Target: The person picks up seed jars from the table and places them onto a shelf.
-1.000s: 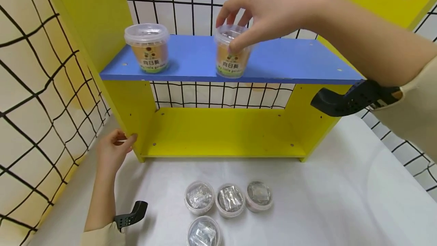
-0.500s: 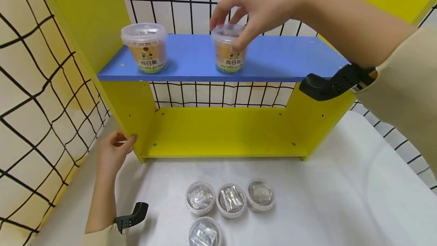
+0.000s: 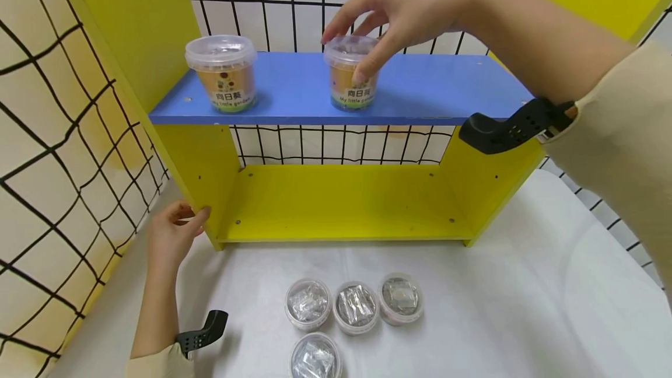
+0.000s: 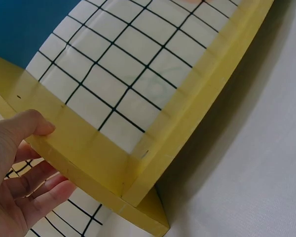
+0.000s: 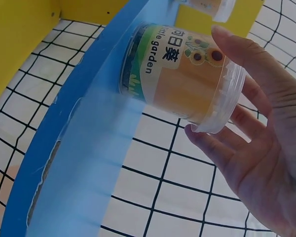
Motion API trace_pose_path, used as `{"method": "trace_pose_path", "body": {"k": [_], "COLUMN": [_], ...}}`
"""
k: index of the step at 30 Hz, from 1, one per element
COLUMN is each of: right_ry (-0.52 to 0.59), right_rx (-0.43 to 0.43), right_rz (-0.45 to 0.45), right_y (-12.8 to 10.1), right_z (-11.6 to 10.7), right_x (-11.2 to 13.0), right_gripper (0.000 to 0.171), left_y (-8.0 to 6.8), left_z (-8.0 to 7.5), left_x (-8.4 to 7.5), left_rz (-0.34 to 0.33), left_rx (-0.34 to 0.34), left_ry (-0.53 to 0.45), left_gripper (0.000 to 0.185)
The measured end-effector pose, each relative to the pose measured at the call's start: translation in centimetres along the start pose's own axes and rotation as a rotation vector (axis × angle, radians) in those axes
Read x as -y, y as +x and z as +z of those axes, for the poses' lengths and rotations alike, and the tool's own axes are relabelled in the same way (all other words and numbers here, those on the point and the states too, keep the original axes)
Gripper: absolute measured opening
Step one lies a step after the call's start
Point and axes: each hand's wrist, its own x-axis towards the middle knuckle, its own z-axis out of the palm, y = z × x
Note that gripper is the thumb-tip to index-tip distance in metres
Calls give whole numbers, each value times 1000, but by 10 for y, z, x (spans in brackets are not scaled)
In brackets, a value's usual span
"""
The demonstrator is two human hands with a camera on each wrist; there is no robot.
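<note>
Since a second ago, carried back from the front edge of the blue shelf (image 3: pixel 420 89) and set further in: the cup (image 3: pixel 350 74) under the right hand (image 3: pixel 415 10). Now standing upright on the shelf board, about midway along it, well apart from a second cup (image 3: pixel 223 74) nearer the left end. Fingers of the right hand arched over the clear lid, thumb down the front of the orange label, fingertips at the far rim; loosely spread and touching the rim rather than squeezing. Seen from the right wrist: same cup (image 5: pixel 182 74) with its base on the blue board (image 5: pixel 89 148), thumb along one side and fingers (image 5: pixel 222 148) under the lid rim, straight and slightly apart. Unmoved over the same second: left hand (image 3: pixel 170 235), gripping the lower front edge of the yellow side panel (image 3: pixel 207 156), thumb on the inner face and fingers curled round the outer face, as in the left wrist view (image 4: pixel 19 168). On the white tabletop (image 3: pixel 525 308) in front of the yellow frame, four more lidded cups (image 3: pixel 352 308), three in a row touching one another and one just below them. Black wire grid (image 3: pixel 52 133) behind and to the left.
</note>
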Motion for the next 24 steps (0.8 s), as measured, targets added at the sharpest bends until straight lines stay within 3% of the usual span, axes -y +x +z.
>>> {"method": "trace_pose_path", "body": {"k": [17, 24], "right_ry": [77, 172], "right_rx": [-42, -117], "right_rz": [58, 1], "right_y": [-3, -3], "right_z": [7, 14], "right_x": [-8, -13], "right_gripper": [69, 69], "left_y": [1, 4], "left_z": [5, 4], "left_x": [-3, -2], "left_rz": [6, 14], "left_rx": [-6, 13], "left_ry": [-19, -26], "left_gripper": [39, 40]}}
